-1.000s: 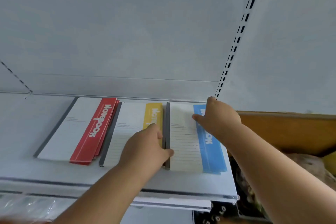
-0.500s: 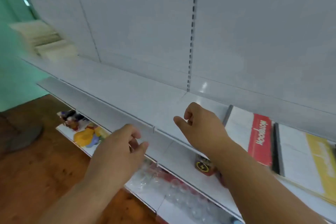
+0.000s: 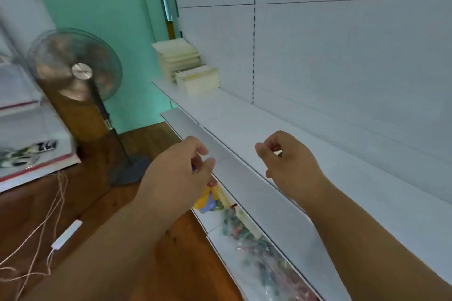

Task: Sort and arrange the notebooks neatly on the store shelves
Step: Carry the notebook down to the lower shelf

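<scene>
Both hands hang loosely curled and empty above the white shelf; the pale notebook stacks sit at its far end, ahead and leftward, the left hand seemingly nearer than the right hand.

Shop: white slotted display shelves w/ stacked stock.

1. The left hand is held out in front, back up, fingers loosely curled, holding nothing.
2. The right hand is level with it (well apart), fingers curled inward, empty.
3. Both forearms are bare.
</scene>
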